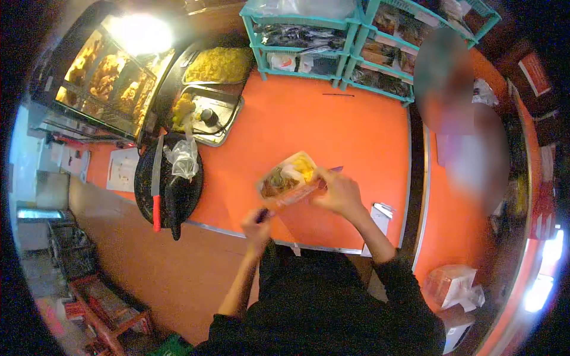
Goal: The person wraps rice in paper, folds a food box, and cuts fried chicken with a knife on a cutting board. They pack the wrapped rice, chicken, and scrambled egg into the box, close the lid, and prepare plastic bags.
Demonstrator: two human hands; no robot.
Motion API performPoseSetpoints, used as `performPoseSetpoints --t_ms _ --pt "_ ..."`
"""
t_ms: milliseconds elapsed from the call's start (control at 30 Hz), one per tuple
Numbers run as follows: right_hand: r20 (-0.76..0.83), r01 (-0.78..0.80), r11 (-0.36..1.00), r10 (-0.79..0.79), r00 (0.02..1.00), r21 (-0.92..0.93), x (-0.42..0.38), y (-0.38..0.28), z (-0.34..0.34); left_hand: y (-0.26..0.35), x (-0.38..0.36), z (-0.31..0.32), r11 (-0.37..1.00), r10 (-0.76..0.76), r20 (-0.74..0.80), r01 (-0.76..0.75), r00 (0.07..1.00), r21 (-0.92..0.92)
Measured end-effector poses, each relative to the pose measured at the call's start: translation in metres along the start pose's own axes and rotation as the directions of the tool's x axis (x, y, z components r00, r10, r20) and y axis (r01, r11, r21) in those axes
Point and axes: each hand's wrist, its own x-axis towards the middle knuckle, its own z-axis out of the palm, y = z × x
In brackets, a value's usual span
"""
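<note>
— What does the room look like, left to right?

— At nine to ten o'clock stands a lit display case full of golden fried food. Just right of it, two metal trays, the upper one heaped with yellow food. Below them, near eight o'clock, a round black board lies on the orange bench, carrying a red-handled knife and a clear plastic bag. At twelve o'clock, teal shelf racks hold packets. A blurred person stands at two o'clock across the bench.

— And the hands?

— The left hand, near the bench edge, is closed around a dark, thin tool; I cannot tell what it is. The right hand grips the edge of a clear food container at the centre, held tilted just above the bench, with brown and yellow food inside.

— Any writing?

— A white sheet at nine o'clock and a red box at two o'clock carry print, too small to read.
</note>
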Motion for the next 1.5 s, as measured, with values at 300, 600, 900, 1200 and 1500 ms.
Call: performPoseSetpoints --t_ms 300,600,900,1200,1500 --pt "-0.738 -0.526 0.833 0.242 0.630 -0.175 0.032 0.048 0.123 -0.021 0.063 0.038 0.811 0.105 -0.376 0.140 0.921 0.569" --pt "-0.619 -0.207 0.978 0.145 0.772 -0.029 0.000 0.051 0.097 -0.059 0.075 0.015 0.972 0.003 0.180 -0.045 0.984 0.230" --pt "-0.791 -0.190 0.959 0.280 0.543 0.209 0.025 0.052 0.090 -0.058 0.100 0.026 0.983 -0.068 0.095 0.051 0.993 0.174" --pt "-0.688 -0.162 0.974 0.228 0.689 0.160 0.065 0.071 0.090 -0.047 0.136 0.056 0.909 0.234 0.004 -0.220 0.972 0.354" --pt "-0.677 0.200 0.770 0.366 0.638 0.605 0.069 0.098 0.113 -0.070 0.156 0.061 0.944 0.073 0.172 -0.012 0.982 -0.328"
